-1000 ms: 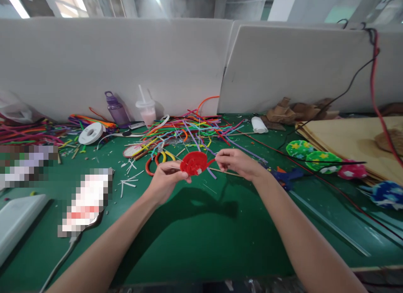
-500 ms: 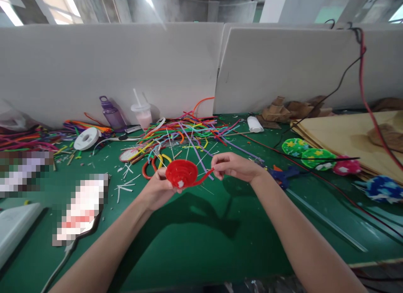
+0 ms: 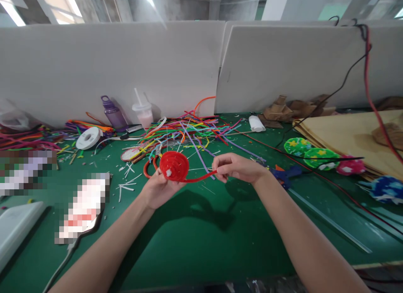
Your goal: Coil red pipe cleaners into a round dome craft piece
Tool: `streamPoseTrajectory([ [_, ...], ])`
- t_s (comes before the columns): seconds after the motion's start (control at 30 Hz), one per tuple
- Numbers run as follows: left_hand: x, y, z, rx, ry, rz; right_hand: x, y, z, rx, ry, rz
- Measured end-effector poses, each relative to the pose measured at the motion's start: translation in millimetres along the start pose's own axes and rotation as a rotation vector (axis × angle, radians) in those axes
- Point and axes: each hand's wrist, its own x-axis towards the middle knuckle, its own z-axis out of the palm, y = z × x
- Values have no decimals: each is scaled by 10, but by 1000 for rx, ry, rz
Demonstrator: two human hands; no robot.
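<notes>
A red coiled cap [image 3: 175, 165], wound from fuzzy pipe cleaner around thin white spokes, is in the air above the green table. My left hand [image 3: 160, 189] is closed around its lower edge from below, the fingers partly hidden behind it. A white tip shows at the cap's centre, and several spokes stick out past its rim. From the lower right of the cap runs a loose red pipe cleaner tail [image 3: 201, 178]. My right hand [image 3: 234, 167] pinches the far end of that tail, which sags slightly between both hands.
Behind the hands lies a pile of coloured pipe cleaners [image 3: 189, 131], with orange-handled scissors [image 3: 146, 168] near my left hand. A drink cup [image 3: 144, 115] and purple bottle [image 3: 113, 115] stand behind. Rightward are a blue tool [image 3: 289, 173], a clear rod [image 3: 330, 221] and patterned green caps [image 3: 321, 158].
The red cap has turned, its white tip now facing more to the left, and it sits slightly further left. The tail between the hands looks longer and straighter.
</notes>
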Motion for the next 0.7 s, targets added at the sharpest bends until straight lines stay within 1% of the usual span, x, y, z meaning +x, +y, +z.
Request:
streamPoseTrajectory([
  [0.17,12,-17,-37,-103,-50,-10,20,30,-21,27,-36,-21],
  [0.3,32,-43,-81,-171,-25,-6,32,50,-38,48,-36,-42],
  [0.4,47,-54,-79,-233,8,-20,39,60,-42,116,33,-87],
  [0.53,61,-76,-47,-290,53,-7,74,59,-10,225,164,-141],
  [0.7,75,-105,-44,-274,72,-65,140,40,60,221,359,-244],
])
